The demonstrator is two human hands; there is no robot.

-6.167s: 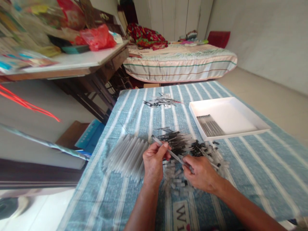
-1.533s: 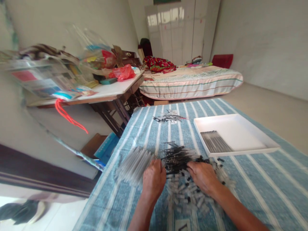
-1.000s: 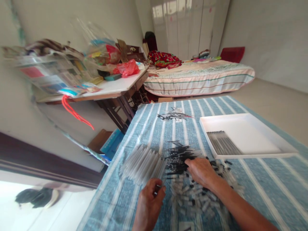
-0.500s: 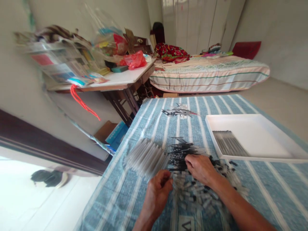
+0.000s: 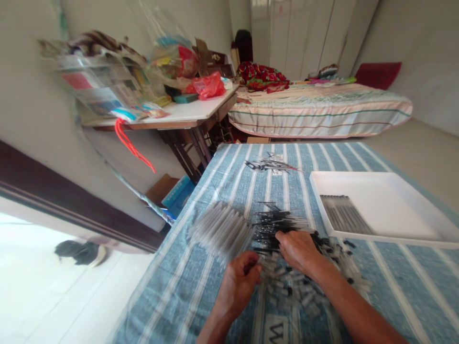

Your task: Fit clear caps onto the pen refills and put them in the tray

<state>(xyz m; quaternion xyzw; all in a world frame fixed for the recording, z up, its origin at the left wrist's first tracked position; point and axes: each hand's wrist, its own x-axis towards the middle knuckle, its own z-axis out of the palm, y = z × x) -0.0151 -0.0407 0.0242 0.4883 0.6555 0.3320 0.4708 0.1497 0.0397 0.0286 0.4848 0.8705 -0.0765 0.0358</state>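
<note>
My left hand point(image 5: 241, 282) is closed, thumb and index fingertip together, by the lower end of a bundle of translucent grey pen barrels point(image 5: 222, 229). Whatever is in that pinch is too small to make out. My right hand point(image 5: 297, 249) has its fingertips pinched at the near side of a pile of black pen refills point(image 5: 270, 224), apparently on one refill. Below and right of both hands, many small clear and black pen caps point(image 5: 304, 291) are scattered over the blue striped cloth point(image 5: 179, 286).
A shallow white tray point(image 5: 394, 200) at the right holds a row of finished-looking pens point(image 5: 344, 212). Farther back lies a small heap of thin dark refills point(image 5: 270, 165). A cluttered side table point(image 5: 193, 114) and a bed point(image 5: 315, 110) stand beyond.
The view has shifted slightly, so the whole scene sits a little further right. Both hands keep nearly the same places and grips.
</note>
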